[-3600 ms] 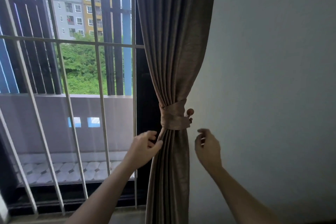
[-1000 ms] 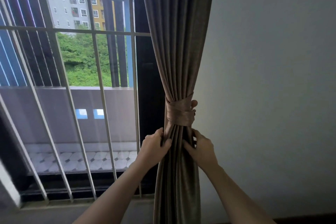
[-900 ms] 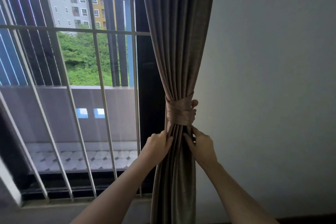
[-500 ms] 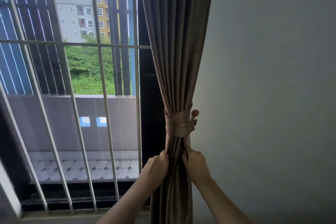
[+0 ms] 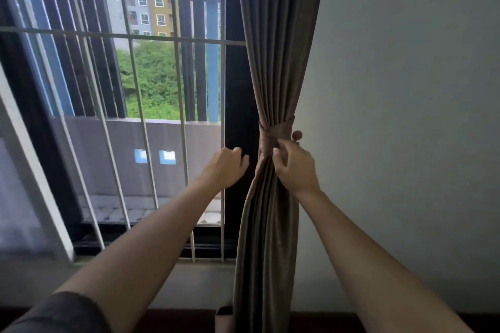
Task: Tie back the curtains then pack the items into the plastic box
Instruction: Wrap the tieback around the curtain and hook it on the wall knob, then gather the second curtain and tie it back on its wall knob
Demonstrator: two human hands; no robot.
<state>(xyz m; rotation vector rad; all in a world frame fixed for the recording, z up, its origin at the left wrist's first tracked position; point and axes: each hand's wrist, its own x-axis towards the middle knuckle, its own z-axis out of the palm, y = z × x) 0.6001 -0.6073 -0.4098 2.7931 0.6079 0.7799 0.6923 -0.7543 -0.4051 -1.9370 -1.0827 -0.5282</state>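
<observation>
At the tieback | right hand has risen, pinching it | left hand let go, loosely curled

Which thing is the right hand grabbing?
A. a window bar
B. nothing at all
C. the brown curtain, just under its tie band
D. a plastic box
C: the right hand has its fingers curled into the curtain right below the tie band, while the left hand hangs beside it, off the fabric.
</observation>
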